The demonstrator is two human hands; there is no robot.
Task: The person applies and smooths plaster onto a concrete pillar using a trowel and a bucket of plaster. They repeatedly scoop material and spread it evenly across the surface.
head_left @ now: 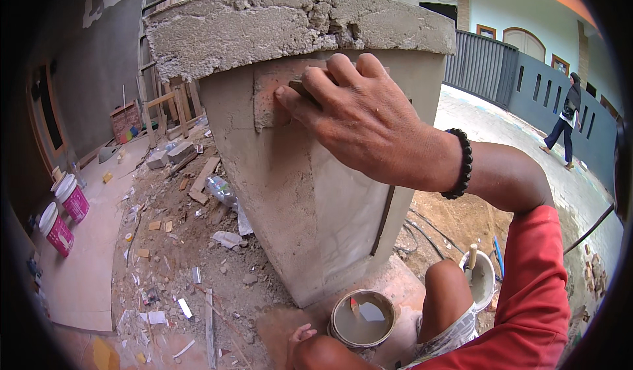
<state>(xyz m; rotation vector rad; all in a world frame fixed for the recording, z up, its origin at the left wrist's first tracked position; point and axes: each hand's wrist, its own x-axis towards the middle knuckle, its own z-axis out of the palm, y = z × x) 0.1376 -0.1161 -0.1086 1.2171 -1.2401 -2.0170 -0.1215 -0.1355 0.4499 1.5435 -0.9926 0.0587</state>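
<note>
A grey cement-plastered pillar (264, 192) stands before me, with a rough, chipped cement ledge (217, 34) across its top. Just below that ledge, my right hand (369, 116) is closed around a thin, dark-edged piece, mostly covered by the fingers, against the pillar face. A reddish patch (266, 83) shows beside the thumb. Low down next to my knee, part of my left hand (303, 334) is visible; its fingers are loosely bent and apart, with nothing seen in them. Close to it sits a round bucket (333, 324) of greyish liquid, a small red-tipped item inside.
A pale bucket (486, 281) with a wooden-handled tool stands right of my knee. Rubble and scraps (178, 264) cover the ground at left, near two pink-and-white pails (71, 199). A ladder (146, 40) leans behind. A person (566, 123) walks along the paved lane at right.
</note>
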